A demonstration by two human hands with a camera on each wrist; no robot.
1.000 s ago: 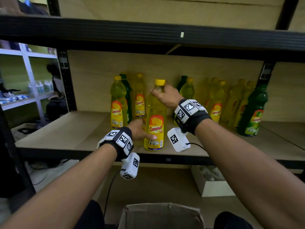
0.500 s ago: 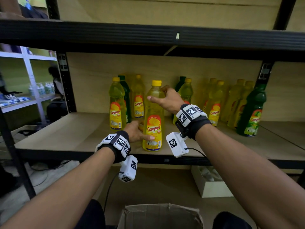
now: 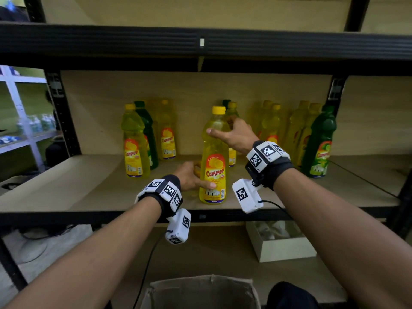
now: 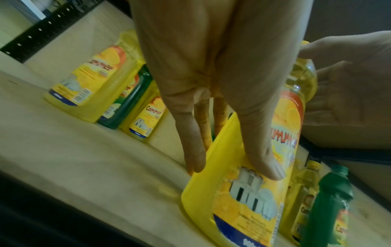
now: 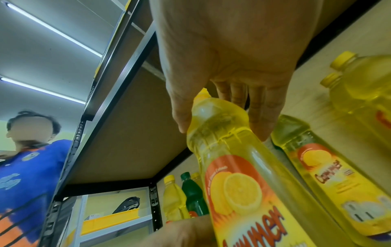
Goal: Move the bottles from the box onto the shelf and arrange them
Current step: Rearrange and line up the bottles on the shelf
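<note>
A yellow bottle (image 3: 213, 157) with a yellow cap stands upright near the front of the wooden shelf (image 3: 89, 192). My left hand (image 3: 201, 175) holds its lower part, thumb across the label and fingers behind it. My right hand (image 3: 223, 128) grips its shoulder just under the cap. In the left wrist view my left hand (image 4: 232, 167) wraps the yellow bottle (image 4: 243, 208). The right wrist view shows my right hand (image 5: 222, 130) curled round the top of the yellow bottle (image 5: 232, 158). The cardboard box (image 3: 200, 293) sits open below; its inside is hidden.
Two yellow bottles (image 3: 133, 148) and a green one (image 3: 148, 132) stand at the left back. Several yellow bottles (image 3: 274, 123) and a green bottle (image 3: 321, 143) fill the right back. A white box (image 3: 281, 246) lies under the shelf. A person in blue (image 5: 31, 158) stands to the left.
My right hand has slid from the cap down to the bottle's shoulder. Both hands have shifted the bottle to the right along the shelf.
</note>
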